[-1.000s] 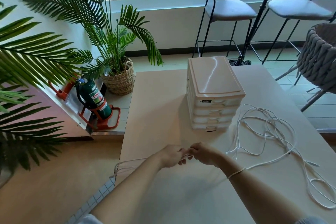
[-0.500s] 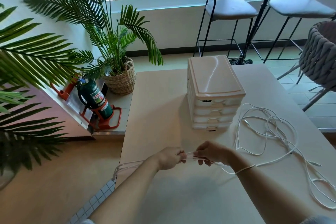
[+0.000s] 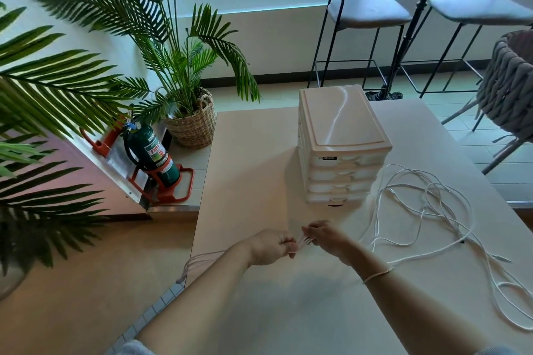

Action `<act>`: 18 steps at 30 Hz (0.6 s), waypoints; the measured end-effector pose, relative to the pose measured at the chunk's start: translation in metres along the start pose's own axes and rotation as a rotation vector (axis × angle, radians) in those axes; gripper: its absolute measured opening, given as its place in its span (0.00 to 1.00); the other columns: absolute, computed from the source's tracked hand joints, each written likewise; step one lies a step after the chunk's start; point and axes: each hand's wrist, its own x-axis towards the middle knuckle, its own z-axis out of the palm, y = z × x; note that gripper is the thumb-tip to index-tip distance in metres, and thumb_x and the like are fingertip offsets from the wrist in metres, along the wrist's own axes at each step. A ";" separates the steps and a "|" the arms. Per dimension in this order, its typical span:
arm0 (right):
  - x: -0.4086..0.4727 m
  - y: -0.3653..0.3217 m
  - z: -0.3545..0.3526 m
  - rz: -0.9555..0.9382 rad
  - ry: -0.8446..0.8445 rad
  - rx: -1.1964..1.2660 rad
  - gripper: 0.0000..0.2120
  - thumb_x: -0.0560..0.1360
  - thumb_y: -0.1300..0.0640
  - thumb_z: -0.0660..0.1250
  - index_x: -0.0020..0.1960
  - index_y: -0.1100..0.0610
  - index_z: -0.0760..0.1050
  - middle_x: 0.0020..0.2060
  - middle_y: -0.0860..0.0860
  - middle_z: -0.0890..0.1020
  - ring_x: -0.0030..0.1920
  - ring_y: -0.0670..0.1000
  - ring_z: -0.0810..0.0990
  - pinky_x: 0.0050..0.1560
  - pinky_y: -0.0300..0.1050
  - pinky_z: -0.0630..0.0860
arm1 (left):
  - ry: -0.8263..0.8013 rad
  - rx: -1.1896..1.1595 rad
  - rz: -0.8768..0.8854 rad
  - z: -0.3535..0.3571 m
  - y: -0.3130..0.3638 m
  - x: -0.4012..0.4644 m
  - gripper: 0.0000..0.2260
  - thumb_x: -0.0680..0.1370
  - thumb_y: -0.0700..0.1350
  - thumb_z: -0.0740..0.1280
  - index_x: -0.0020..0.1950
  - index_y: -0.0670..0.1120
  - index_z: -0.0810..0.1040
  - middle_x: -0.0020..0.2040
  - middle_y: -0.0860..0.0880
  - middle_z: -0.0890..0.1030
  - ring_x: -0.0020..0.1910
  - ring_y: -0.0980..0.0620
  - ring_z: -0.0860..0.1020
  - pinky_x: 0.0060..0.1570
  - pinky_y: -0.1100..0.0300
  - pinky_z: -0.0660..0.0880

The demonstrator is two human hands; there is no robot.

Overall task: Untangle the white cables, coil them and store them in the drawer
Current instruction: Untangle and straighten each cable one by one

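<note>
1. Lying loose, tangled white cables [image 3: 427, 210] sprawl right of the cream plastic drawer unit [image 3: 343, 150] on the beige surface [image 3: 259, 170].
2. Left hand [image 3: 269, 246] and right hand [image 3: 324, 236] each pinch a strand.
3. Feed short, even loops; slack dangles over the left edge.

potted palm [image 3: 184, 75] in wicker basket, green fire extinguisher [image 3: 154, 154], two stools, perhaps a woven chair [image 3: 510, 81]
</note>
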 end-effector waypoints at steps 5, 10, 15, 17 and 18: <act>-0.004 0.002 0.003 -0.054 -0.085 -0.241 0.19 0.74 0.60 0.63 0.24 0.52 0.71 0.18 0.44 0.70 0.26 0.45 0.66 0.29 0.38 0.62 | 0.084 -0.030 -0.074 -0.006 -0.007 0.003 0.09 0.81 0.45 0.59 0.51 0.44 0.78 0.39 0.51 0.72 0.37 0.54 0.69 0.33 0.68 0.64; -0.003 -0.006 -0.002 -0.073 -0.084 -0.265 0.19 0.77 0.58 0.61 0.27 0.52 0.70 0.25 0.45 0.71 0.27 0.45 0.66 0.28 0.37 0.62 | 0.113 -0.039 -0.078 -0.011 -0.004 0.006 0.09 0.81 0.45 0.59 0.50 0.45 0.78 0.40 0.50 0.73 0.42 0.53 0.70 0.35 0.69 0.64; 0.002 -0.007 -0.001 -0.092 0.011 -0.342 0.18 0.79 0.54 0.59 0.29 0.49 0.69 0.28 0.44 0.73 0.27 0.43 0.67 0.27 0.35 0.62 | 0.016 -0.055 -0.044 -0.008 -0.004 0.000 0.07 0.81 0.46 0.58 0.48 0.48 0.75 0.35 0.55 0.69 0.35 0.57 0.67 0.35 0.67 0.64; 0.002 -0.002 0.003 -0.069 -0.031 -0.341 0.18 0.79 0.54 0.59 0.30 0.49 0.69 0.30 0.43 0.74 0.28 0.42 0.67 0.27 0.33 0.62 | 0.025 0.005 -0.048 -0.007 -0.008 -0.001 0.09 0.81 0.46 0.58 0.52 0.46 0.78 0.35 0.55 0.70 0.37 0.55 0.68 0.34 0.69 0.64; 0.001 0.000 0.003 -0.053 -0.042 -0.315 0.18 0.79 0.54 0.59 0.31 0.50 0.70 0.30 0.44 0.74 0.28 0.42 0.67 0.27 0.33 0.62 | 0.026 0.038 -0.058 -0.008 -0.011 -0.001 0.11 0.81 0.46 0.58 0.54 0.45 0.78 0.34 0.55 0.70 0.37 0.55 0.69 0.33 0.70 0.63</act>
